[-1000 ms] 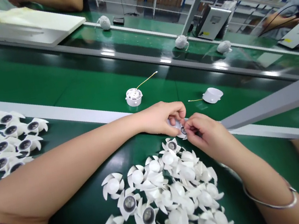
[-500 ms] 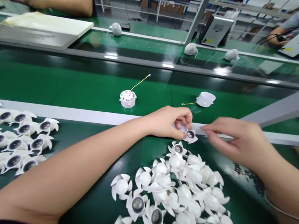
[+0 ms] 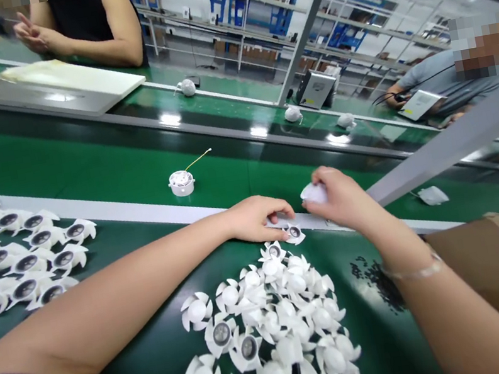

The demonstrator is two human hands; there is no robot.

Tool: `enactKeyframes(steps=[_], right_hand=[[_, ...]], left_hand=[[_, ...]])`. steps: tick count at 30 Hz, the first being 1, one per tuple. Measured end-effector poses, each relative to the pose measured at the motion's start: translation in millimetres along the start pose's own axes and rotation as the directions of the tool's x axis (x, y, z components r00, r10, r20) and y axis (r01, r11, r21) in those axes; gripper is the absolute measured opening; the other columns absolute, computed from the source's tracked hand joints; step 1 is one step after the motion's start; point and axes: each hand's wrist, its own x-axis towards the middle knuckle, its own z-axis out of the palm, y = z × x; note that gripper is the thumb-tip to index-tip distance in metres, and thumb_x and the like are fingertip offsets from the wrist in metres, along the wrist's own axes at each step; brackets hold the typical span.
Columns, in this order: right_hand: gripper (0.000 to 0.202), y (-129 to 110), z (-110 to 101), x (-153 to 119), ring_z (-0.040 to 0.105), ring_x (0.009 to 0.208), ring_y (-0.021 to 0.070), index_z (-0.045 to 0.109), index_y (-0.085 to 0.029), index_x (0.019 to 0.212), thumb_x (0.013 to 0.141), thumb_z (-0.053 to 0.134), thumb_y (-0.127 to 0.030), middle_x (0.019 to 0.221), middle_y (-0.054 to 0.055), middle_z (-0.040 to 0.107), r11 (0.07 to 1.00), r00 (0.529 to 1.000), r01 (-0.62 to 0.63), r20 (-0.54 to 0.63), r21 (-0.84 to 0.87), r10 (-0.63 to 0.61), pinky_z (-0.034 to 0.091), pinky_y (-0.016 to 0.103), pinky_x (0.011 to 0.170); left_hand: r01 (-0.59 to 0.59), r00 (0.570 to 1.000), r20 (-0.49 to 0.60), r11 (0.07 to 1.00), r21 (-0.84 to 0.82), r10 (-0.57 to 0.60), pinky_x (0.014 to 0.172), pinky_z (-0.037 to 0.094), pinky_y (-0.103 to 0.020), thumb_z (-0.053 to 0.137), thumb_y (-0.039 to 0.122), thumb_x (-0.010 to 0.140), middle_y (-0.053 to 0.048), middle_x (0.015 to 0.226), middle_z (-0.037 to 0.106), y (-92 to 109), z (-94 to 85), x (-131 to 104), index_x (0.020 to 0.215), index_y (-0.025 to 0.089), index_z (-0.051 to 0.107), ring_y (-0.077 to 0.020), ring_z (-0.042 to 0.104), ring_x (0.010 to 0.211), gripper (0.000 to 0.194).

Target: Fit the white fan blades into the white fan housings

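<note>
My left hand [image 3: 262, 218] is at the white rail, its fingers curled and its thumb against a white fan impeller [image 3: 294, 232] with a dark round hub. Over the green belt, my right hand [image 3: 340, 196] grips a white round fan housing [image 3: 312, 193], partly covered by the fingers. A second fan housing [image 3: 182, 183] with a yellow wire stands on the belt to the left. Below my hands lies a heap of white fan impellers [image 3: 289, 349], some with hubs facing up.
Rows of impellers [image 3: 16, 251] lie at the left. Small dark parts [image 3: 383, 283] are scattered right of the heap, near a cardboard box [image 3: 476, 257] with white parts. A grey post [image 3: 452, 140] slants across the right. Two people are across the line.
My right hand has moved forward over the rail and taken the right-hand fan housing off the belt. My left hand stays with the impeller at the rail. The view has shifted right.
</note>
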Motion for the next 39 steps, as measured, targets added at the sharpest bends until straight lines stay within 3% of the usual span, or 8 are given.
enactKeyframes(steps=[4,7,10,17,22,30,34,39], right_hand=[[0.03,-11.2,10.4,-65.3,0.063,0.085,0.0201,0.055,-0.022,0.098,0.084,0.07,-0.045,0.098,0.006,0.065,0.807,0.966,-0.032,-0.189,0.59,0.178,0.052,0.03,0.067],[0.031,-24.2,26.2,-86.9,0.063,0.107,0.0234,0.058,-0.023,0.107,0.083,0.073,-0.037,0.117,0.01,0.063,0.673,0.96,0.048,-0.219,0.738,0.172,0.056,0.035,0.082],[0.032,-34.6,33.9,-88.2,0.064,0.109,0.0224,0.057,-0.025,0.113,0.085,0.071,-0.027,0.122,0.01,0.062,0.663,0.969,0.135,-0.239,0.736,0.068,0.057,0.038,0.09],[0.014,-35.5,33.4,-86.5,0.064,0.109,0.0231,0.068,-0.022,0.101,0.087,0.068,-0.019,0.124,0.012,0.062,0.869,0.919,0.318,-0.347,0.379,-0.185,0.054,0.042,0.094],[0.014,-30.7,34.5,-88.7,0.066,0.104,0.0233,0.074,-0.021,0.101,0.088,0.068,-0.021,0.116,0.012,0.065,0.892,0.934,0.277,-0.319,0.357,-0.162,0.057,0.04,0.088],[0.013,-23.4,35.5,-82.2,0.068,0.104,0.0249,0.079,-0.025,0.093,0.081,0.077,-0.027,0.113,0.007,0.072,0.85,0.984,0.099,-0.18,0.518,-0.004,0.057,0.043,0.092],[0.013,-23.4,33.5,-82.8,0.067,0.104,0.0253,0.079,-0.024,0.094,0.082,0.075,-0.026,0.114,0.009,0.071,0.86,0.977,0.129,-0.214,0.493,-0.024,0.055,0.045,0.093],[0.01,-9.5,19.3,-93.8,0.064,0.107,0.0248,0.078,-0.027,0.088,0.08,0.076,-0.031,0.11,0.006,0.068,0.834,0.993,0.117,-0.053,0.539,-0.105,0.056,0.043,0.09]], left_hand=[[0.057,0.998,-0.025,0.995,-0.076,-0.059,0.068,0.045,-0.022,0.076,0.042,0.076,-0.002,0.092,0.067,-0.4,-1.8,2.2,0.113,0.02,0.066,-0.0134,0.062,0.079,0.044],[0.084,0.994,-0.058,0.977,-0.194,-0.097,0.069,0.045,-0.022,0.071,0.042,0.082,-0.002,0.09,0.067,-1.7,-0.3,4.1,0.107,0.018,0.067,-0.0117,0.06,0.076,0.035],[0.082,0.986,-0.116,0.96,-0.266,-0.116,0.069,0.045,-0.023,0.067,0.043,0.085,-0.003,0.091,0.069,-1.4,3.2,5.9,0.102,0.015,0.067,-0.012,0.059,0.076,0.032],[0.091,0.975,-0.166,0.953,-0.291,-0.144,0.064,0.041,-0.022,0.062,0.048,0.087,-0.002,0.082,0.067,7.6,9.3,7.6,0.092,0.014,0.07,-0.0112,0.055,0.07,0.035],[0.211,0.946,-0.21,0.961,-0.181,-0.247,0.054,0.033,-0.021,0.071,0.042,0.078,0.001,0.076,0.067,15.8,15.1,8.8,0.085,0.018,0.074,-0.0082,0.047,0.059,0.025],[0.403,0.895,-0.111,0.889,-0.218,-0.432,0.063,0.042,-0.023,0.069,0.038,0.074,-0.001,0.08,0.072,23.0,14.2,20.4,0.081,0.018,0.073,-0.0157,0.062,0.076,0.022],[0.381,0.905,-0.102,0.895,-0.232,-0.412,0.065,0.043,-0.023,0.069,0.038,0.075,-0.002,0.082,0.07,21.8,14.5,18.6,0.084,0.017,0.071,-0.0147,0.061,0.076,0.024],[0.304,0.95,0.045,0.887,-0.347,-0.308,0.058,0.037,-0.021,0.077,0.046,0.072,0.0,0.091,0.061,15.1,2.6,6.5,0.11,0.016,0.062,-0.0065,0.046,0.061,0.05]])
